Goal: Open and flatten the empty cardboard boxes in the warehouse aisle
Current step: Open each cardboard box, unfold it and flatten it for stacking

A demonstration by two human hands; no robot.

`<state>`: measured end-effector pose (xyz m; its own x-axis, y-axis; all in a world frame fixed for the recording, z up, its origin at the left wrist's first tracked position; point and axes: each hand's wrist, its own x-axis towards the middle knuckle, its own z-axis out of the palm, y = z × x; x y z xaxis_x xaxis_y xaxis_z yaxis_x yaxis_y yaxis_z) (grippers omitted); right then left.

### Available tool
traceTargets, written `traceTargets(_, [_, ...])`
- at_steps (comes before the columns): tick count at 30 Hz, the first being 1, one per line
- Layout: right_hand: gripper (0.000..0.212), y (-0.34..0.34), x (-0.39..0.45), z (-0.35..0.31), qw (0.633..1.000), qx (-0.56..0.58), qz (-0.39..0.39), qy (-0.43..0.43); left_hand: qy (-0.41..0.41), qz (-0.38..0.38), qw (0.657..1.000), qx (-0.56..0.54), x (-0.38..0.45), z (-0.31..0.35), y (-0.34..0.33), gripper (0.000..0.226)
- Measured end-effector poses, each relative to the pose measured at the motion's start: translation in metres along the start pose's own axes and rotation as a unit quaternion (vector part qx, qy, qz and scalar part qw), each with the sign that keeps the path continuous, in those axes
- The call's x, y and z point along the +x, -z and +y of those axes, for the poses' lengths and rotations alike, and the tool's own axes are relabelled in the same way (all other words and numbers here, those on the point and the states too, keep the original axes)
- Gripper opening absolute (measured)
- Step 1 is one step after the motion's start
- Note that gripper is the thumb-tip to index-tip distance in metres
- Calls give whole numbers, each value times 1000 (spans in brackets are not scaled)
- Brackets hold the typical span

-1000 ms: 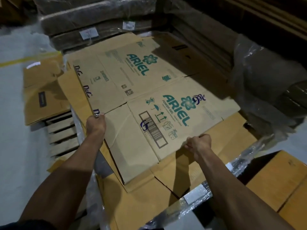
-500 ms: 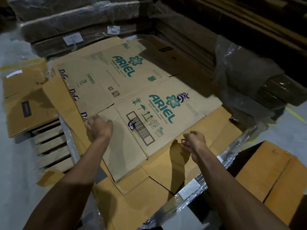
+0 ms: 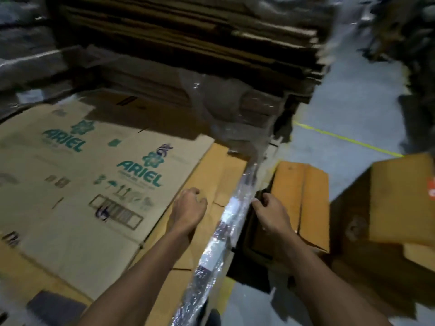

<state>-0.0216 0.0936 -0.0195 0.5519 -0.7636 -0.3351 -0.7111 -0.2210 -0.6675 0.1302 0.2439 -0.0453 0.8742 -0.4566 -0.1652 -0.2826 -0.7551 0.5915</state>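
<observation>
Flattened Ariel box (image 3: 77, 184) lies printed side up on the stack, far left | left hand (image 3: 188, 208) loosely curled, empty, over orange cardboard (image 3: 221, 170) | plastic-wrapped edge (image 3: 226, 222) | right hand (image 3: 270, 212) apparently gripping orange box (image 3: 303, 196) flap, blurred.

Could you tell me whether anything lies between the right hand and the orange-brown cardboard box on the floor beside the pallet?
Nothing visible does. The right hand is already at the near left edge of the orange-brown cardboard box, fingers curled at it; the shiny plastic wrap strip lies left of it, not between.
</observation>
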Motion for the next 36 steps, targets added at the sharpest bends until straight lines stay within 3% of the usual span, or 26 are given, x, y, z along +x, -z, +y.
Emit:
traceTargets(7, [61,108,-56,116,990,-14,112,-87,-192,-74,972,117,-68,126,-88,32])
traceTargets(15, [59,226,-123,239,963,-54,200,-170,-287,-123,932,181,-148,262,-190,44])
traceTargets(24, [55,354,-71,319,931,-79,283,-218,-297,-131,927,189,-121,374,-282,53])
traceTargets(36, [68,414,115,421,923,-97,194,-318,-161,-227,940,196,-2,460,-433,89])
